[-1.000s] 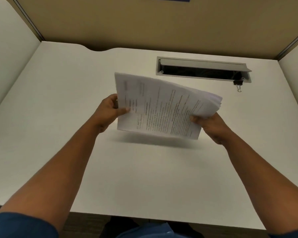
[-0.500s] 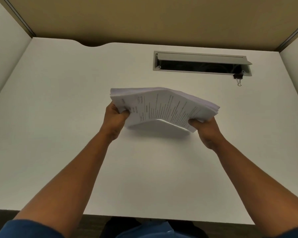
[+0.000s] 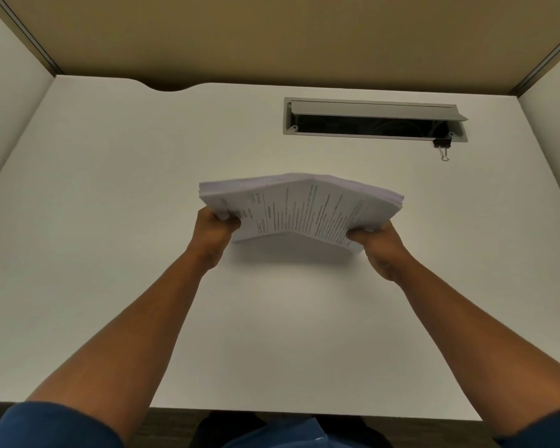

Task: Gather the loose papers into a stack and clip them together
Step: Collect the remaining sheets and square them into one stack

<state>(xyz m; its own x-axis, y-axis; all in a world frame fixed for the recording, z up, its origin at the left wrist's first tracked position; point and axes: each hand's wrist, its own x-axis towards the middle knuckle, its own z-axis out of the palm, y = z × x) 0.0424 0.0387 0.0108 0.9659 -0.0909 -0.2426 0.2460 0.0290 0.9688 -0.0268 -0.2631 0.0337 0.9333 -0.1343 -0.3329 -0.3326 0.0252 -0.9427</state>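
A thick stack of printed white papers (image 3: 304, 208) is held over the middle of the white desk (image 3: 110, 221), bowed upward along its centre like a tent. My left hand (image 3: 215, 231) grips its left edge and my right hand (image 3: 377, 245) grips its right edge, thumbs on top. The stack's lower edge lies close to the desk; I cannot tell if it touches. A black binder clip (image 3: 442, 144) with silver handles lies at the far right, against the front rim of the cable slot.
A grey cable slot (image 3: 374, 116) with its lid raised is set into the desk at the back right. Tan partition walls (image 3: 272, 37) close the desk at the back and sides. The desk's near edge runs along the bottom of the view.
The stack has dropped from a tilted, raised pose to near the desk. It now bows up more sharply in the middle between my hands.
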